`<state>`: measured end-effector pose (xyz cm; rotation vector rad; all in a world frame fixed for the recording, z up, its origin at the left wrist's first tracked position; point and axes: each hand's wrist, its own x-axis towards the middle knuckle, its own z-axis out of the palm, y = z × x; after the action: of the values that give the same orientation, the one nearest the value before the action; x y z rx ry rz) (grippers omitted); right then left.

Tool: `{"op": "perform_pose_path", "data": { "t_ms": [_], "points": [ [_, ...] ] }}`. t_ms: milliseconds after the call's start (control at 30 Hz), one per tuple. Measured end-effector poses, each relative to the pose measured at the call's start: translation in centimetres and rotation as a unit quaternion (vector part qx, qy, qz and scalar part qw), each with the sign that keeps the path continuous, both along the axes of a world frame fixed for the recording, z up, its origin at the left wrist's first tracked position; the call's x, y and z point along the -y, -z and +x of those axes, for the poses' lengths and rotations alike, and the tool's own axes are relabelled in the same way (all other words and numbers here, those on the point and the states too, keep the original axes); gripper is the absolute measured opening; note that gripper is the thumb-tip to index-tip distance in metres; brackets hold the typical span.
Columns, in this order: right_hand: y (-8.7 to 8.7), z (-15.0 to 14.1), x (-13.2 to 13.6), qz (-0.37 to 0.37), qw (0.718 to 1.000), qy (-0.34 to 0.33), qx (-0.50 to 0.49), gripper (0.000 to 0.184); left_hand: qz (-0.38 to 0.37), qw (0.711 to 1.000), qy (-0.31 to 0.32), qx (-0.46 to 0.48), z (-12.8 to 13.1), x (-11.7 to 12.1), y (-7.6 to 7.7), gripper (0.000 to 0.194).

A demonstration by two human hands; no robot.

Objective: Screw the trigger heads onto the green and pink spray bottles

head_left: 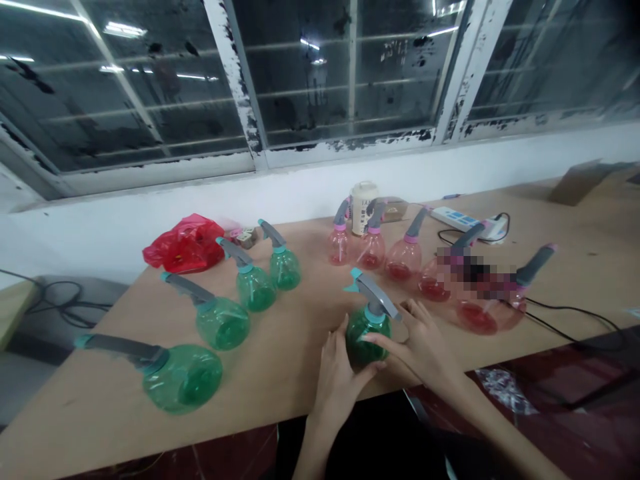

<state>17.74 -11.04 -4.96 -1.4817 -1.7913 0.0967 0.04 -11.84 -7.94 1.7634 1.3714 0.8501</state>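
Observation:
A green spray bottle with a grey and teal trigger head stands upright near the front edge of the table. My left hand is wrapped round the left side of its body, thumb across the lower front. From the right, my right hand grips the same bottle, with the thumb on its front and fingers up by the spray head. The palms hide part of the bottle's sides. To the left, several more green spray bottles stand in a slanting row. Several pink spray bottles line the right side.
A red plastic bag lies at the back left. Behind the pink bottles are a paper cup and a white power strip with a black cable. A cardboard box sits far right. Windows rise behind the wooden table.

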Motion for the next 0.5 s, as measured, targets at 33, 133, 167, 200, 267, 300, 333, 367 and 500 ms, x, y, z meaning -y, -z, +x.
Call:
{"op": "perform_pose_path", "data": {
  "t_ms": [33, 133, 167, 200, 267, 300, 333, 367, 500],
  "points": [
    [-0.2, 0.4, -0.2, 0.001, 1.0, -0.011, -0.012, 0.056, 0.0, 1.0, 0.003, -0.004, 0.1, 0.0, 0.0, 0.087],
    [-1.2, 1.1, -1.3, -0.029, 0.993, -0.07, -0.094, 0.063, 0.004, 1.0, 0.012, -0.019, 0.2, -0.1, 0.1, 0.086],
    [-1.6, 1.1, -1.8, -0.052, 0.985, -0.101, -0.13, 0.066, 0.006, 1.0, 0.015, -0.024, 0.4, -0.2, 0.2, 0.085],
    [-2.0, 1.1, -2.2, -0.075, 0.974, -0.135, -0.165, 0.068, 0.008, 0.999, 0.019, -0.029, 0.5, -0.4, 0.2, 0.083],
    [-2.6, 0.7, -3.0, -0.109, 0.95, -0.191, -0.222, 0.071, 0.009, 0.999, 0.028, -0.042, 0.8, -0.6, 0.4, 0.082],
    [-2.8, 0.4, -3.4, -0.116, 0.941, -0.207, -0.241, 0.071, 0.008, 0.998, 0.031, -0.05, 1.0, -0.8, 0.4, 0.083],
    [-2.9, 0.1, -3.7, -0.117, 0.935, -0.213, -0.257, 0.07, 0.007, 0.998, 0.033, -0.058, 1.1, -0.9, 0.4, 0.083],
    [-2.9, -0.2, -4.0, -0.116, 0.931, -0.212, -0.272, 0.067, 0.006, 0.997, 0.033, -0.067, 1.2, -1.0, 0.4, 0.084],
    [-2.4, -1.2, -5.2, -0.093, 0.924, -0.198, -0.313, 0.049, 0.012, 0.997, 0.024, -0.077, 1.1, -1.5, 0.3, 0.085]
  ]
}}
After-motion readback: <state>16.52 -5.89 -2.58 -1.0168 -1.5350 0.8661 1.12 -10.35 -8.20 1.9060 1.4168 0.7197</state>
